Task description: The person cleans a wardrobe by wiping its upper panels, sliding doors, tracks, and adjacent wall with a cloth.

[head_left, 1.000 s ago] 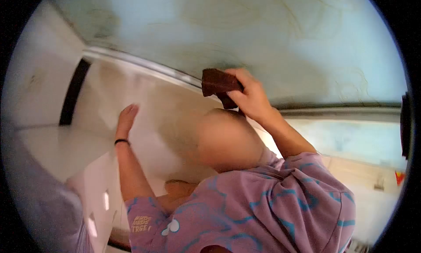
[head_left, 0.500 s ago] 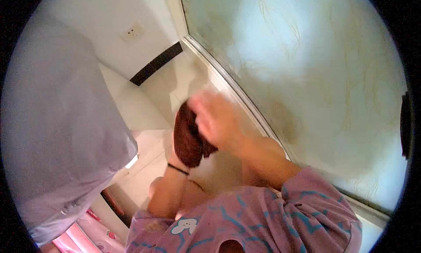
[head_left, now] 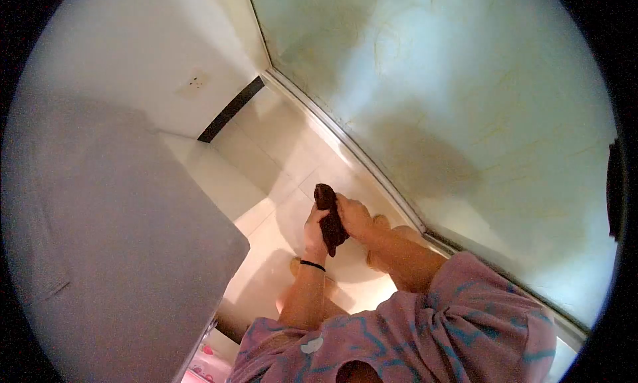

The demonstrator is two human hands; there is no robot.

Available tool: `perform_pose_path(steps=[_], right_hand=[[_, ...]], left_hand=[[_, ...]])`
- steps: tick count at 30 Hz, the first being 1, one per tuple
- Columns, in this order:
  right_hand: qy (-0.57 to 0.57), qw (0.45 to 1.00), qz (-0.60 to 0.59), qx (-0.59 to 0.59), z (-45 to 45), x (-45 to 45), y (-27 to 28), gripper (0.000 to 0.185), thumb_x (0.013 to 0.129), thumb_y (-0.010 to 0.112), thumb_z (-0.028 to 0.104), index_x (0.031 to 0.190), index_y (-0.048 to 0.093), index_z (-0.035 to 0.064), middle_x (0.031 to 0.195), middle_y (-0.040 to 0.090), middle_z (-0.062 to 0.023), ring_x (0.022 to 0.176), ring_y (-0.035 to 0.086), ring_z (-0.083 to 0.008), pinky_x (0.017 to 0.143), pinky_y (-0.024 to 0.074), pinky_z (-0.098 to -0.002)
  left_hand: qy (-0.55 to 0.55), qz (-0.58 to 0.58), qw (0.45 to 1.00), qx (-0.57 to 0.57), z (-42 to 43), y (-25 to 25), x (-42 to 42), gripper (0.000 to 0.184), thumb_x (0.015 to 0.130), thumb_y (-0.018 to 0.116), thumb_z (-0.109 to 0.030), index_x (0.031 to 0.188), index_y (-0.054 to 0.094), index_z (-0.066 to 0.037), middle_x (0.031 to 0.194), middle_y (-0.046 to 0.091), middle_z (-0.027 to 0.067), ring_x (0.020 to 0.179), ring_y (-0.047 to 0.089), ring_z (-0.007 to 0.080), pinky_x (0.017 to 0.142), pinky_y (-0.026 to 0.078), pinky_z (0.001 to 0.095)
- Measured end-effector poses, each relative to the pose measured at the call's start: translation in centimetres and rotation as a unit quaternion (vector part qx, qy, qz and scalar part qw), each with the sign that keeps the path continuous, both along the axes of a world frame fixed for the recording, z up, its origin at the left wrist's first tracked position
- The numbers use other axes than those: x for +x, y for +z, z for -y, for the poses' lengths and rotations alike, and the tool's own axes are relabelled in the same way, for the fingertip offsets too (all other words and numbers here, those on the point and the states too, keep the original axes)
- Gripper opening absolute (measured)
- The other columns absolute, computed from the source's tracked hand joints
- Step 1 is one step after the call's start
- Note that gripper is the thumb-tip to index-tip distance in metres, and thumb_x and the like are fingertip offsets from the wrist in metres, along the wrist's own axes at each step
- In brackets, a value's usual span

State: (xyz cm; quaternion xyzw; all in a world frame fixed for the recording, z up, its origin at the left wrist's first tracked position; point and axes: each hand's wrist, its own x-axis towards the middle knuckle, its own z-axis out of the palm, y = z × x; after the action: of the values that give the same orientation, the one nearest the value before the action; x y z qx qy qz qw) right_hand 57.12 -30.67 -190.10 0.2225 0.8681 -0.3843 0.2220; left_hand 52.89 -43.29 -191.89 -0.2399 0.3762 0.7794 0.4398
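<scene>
Pale tiled floor (head_left: 266, 140), frosted panel (head_left: 478, 71) alongside. Left hand (head_left: 314, 234) and right hand (head_left: 355, 217) together, both clamped on bunched dark brown cloth (head_left: 329, 222) (probably cloth, detail poor), held between them above floor.

My left hand (head_left: 314, 233) holds a bunched dark brown cloth (head_left: 330, 222), my right hand (head_left: 354, 217) against its right side, both over pale floor tiles (head_left: 266, 140), black band (head_left: 313, 265) on left wrist, grey cover (head_left: 126, 223) to the left, frosted glass panel (head_left: 505, 130) to the right, wall socket (head_left: 195, 83) upper left.
</scene>
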Motion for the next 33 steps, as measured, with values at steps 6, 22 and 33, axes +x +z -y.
perform_pose_path(steps=[6,22,33], right_hand=[[-0.198,0.971,0.105,-0.080,0.3,6.4,7.1,0.028,0.099,0.050,0.021,0.122,0.054,0.0067,0.112,0.064,-0.0131,0.096,0.063,-0.0276,0.086,0.0494,-0.0410],[0.019,0.947,-0.014,-0.322,-3.1,9.3,43.0,0.034,0.096,0.058,0.038,0.099,0.072,0.0068,0.124,0.059,-0.0158,0.114,0.056,-0.0292,0.107,0.0358,-0.0423],[-0.449,0.624,-0.334,-0.546,5.6,15.9,61.1,0.060,0.100,0.041,0.048,0.140,0.045,0.0028,0.140,0.050,-0.0143,0.129,0.047,-0.0280,0.114,0.0291,-0.0421]], left_hand=[[-0.116,0.003,0.987,-0.115,4.6,4.5,6.2,0.060,0.090,0.045,-0.003,0.148,0.033,-0.003,0.132,0.053,0.0103,0.116,0.051,0.0218,0.101,0.041,0.0318],[-0.523,-0.177,0.834,0.008,7.5,49.3,0.9,0.029,0.094,0.063,-0.031,0.105,0.066,-0.004,0.079,0.061,-0.0006,0.066,0.055,0.0075,0.060,0.048,0.0254],[-0.692,-0.456,0.547,0.116,-3.3,73.6,1.6,0.042,0.091,0.067,-0.033,0.112,0.062,0.002,0.093,0.066,0.0026,0.083,0.060,0.0127,0.073,0.050,0.0296]])
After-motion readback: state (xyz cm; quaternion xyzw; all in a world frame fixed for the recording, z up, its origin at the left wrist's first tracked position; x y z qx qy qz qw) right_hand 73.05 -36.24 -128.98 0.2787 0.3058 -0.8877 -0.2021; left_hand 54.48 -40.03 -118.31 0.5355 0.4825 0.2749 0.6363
